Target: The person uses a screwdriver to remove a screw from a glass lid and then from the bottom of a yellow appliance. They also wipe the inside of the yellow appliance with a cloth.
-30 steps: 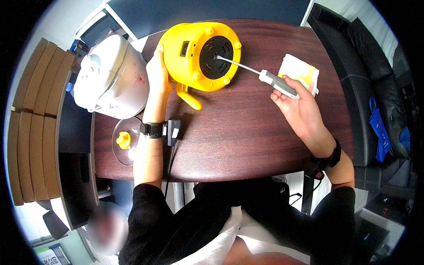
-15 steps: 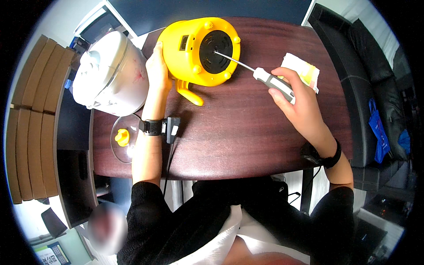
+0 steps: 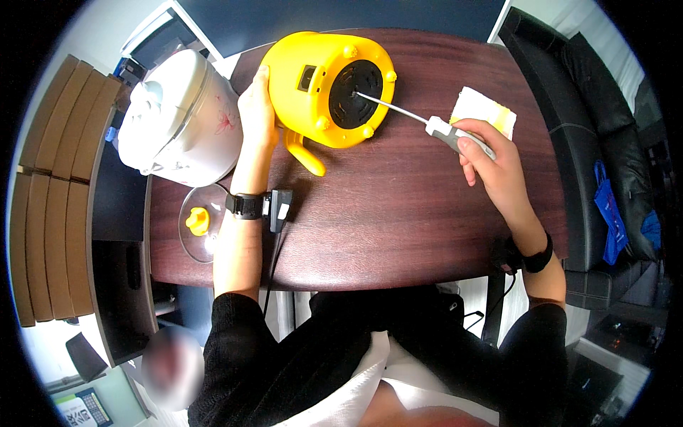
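My left hand (image 3: 256, 114) grips the side of a yellow appliance (image 3: 292, 67), tipped on its side with its black vented base (image 3: 345, 107) and small yellow feet facing right, handle at the lower left. My right hand (image 3: 491, 156) is closed round the grey-and-white handle of a screwdriver (image 3: 452, 135); its metal shaft reaches to the middle of the black base. A white-and-yellow paper (image 3: 477, 103) lies behind my right hand. A clear lid (image 3: 191, 245) with a yellow knob lies by my left forearm.
A white lidded appliance (image 3: 181, 128) stands on the dark wooden table (image 3: 398, 228), close beside my left hand. Cardboard boxes (image 3: 50, 185) are stacked at the left, a black sofa (image 3: 590, 142) with a blue bag (image 3: 608, 213) stands at the right, and a dark panel (image 3: 341, 14) borders the back.
The yellow appliance has shifted slightly right with my left hand. My right hand has changed its grip on the screwdriver, and its thumb now lies higher along the handle.
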`<state>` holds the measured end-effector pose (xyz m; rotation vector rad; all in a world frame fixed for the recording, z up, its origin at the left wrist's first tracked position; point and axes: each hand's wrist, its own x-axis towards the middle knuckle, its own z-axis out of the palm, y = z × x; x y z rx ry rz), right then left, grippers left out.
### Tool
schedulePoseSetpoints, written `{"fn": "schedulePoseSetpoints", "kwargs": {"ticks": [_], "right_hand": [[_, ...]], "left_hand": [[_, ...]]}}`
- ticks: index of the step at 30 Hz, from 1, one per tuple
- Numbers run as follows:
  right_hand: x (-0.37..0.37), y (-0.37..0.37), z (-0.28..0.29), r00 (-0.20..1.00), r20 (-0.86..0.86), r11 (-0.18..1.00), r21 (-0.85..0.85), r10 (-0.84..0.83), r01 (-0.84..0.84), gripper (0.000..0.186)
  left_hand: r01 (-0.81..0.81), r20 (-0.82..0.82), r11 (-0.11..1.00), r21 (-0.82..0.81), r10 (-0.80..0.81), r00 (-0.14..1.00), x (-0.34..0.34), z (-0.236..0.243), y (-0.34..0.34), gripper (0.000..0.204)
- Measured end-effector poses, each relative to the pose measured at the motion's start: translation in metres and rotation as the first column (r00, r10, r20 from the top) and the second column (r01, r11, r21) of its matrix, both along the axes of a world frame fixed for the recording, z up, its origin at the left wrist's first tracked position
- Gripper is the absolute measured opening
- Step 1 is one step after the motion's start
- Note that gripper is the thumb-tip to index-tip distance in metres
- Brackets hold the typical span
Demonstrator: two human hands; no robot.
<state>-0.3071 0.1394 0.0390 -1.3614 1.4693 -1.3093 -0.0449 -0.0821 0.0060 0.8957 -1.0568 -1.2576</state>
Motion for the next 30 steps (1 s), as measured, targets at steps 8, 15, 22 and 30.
{"fn": "schedulePoseSetpoints", "kwargs": {"ticks": [8,15,22,30], "right_hand": [[0.005,0.006,-0.001,0.999,0.024,0.999,-0.016,-0.045,0.045,0.021],[0.011,0.004,0.0,0.995,-0.1,1.0,0.007,-0.024,0.025,0.022],[0.014,0.002,0.0,0.996,-0.063,0.997,-0.031,-0.068,0.066,0.019],[0.011,0.0,0.002,0.995,-0.058,0.996,-0.042,-0.076,0.073,0.018]], "left_hand": [[-0.017,0.021,0.999,0.03,0.016,1.0,0.0,0.002,0.003,0.04],[-0.021,0.036,1.0,0.017,0.021,0.999,0.001,0.0,0.001,0.039],[-0.008,-0.022,0.999,0.035,0.008,1.0,0.0,0.001,0.001,0.038],[-0.008,-0.029,1.0,0.018,0.008,1.0,0.0,0.001,0.001,0.037]]}}
